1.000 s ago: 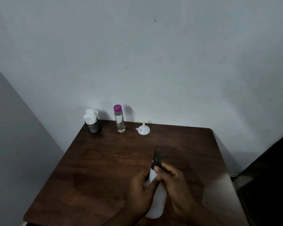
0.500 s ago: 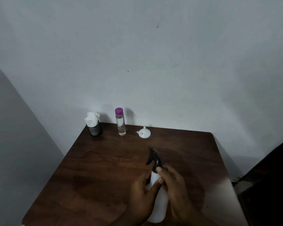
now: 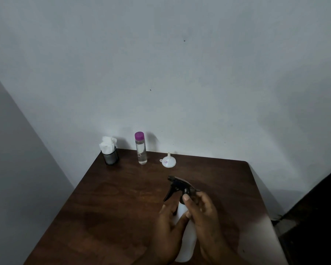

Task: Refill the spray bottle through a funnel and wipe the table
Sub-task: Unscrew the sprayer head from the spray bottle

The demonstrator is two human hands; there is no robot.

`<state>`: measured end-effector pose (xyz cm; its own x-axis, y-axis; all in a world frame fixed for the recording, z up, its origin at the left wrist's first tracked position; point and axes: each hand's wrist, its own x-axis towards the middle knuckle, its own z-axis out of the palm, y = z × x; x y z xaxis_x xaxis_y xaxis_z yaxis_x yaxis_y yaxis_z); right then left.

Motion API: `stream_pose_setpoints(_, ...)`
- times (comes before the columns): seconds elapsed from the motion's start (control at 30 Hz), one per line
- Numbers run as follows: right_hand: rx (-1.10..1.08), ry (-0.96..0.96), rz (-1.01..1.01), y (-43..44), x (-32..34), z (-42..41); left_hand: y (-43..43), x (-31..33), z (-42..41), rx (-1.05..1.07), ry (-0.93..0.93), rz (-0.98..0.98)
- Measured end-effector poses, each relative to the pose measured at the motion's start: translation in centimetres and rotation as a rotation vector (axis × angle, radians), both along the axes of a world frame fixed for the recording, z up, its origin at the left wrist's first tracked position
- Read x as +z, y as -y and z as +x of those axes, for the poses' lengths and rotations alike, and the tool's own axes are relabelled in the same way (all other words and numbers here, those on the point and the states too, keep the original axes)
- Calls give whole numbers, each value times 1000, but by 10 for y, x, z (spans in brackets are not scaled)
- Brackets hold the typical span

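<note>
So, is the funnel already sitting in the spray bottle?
No, the funnel stands spout up at the far side of the table, and the black spray head is on the spray bottle.

plain room: wooden table (image 3: 122, 207), grey wall (image 3: 180, 73)

Both hands are sitting low centre of the frame, forearms running off the bottom edge. Left hand (image 3: 170, 228) is gripping the white body of the spray bottle (image 3: 187, 245) from the left, thumb lying across its front, fingers wrapping behind. Right hand (image 3: 205, 220) is sitting just above and to the right, thumb tip pressing on the bottle's black collar, fingers curling round the collar's far side. Left thumb tip is touching the right hand.
</note>
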<state>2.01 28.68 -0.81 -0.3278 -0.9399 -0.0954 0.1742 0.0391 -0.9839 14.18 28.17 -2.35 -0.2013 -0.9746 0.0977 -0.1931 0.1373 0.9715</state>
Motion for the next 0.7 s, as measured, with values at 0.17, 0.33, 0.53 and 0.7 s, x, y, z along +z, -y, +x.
stream_pose_setpoints(0.17, -25, -36, 16, 2, 0, -2, 1, 1, -3, -2, 28, -13)
stream_pose_setpoints(0.33, -15, -7, 14, 4, 0, -7, 5, 2, -1, -27, 51, -29)
stream_pose_setpoints(0.53, -26, -163, -56, 3, 3, -5, 4, 1, -5, -35, 95, -36)
stream_pose_setpoints(0.7, -59, -129, -55, 4, -2, -5, -1, 1, -11, 5, 90, -90)
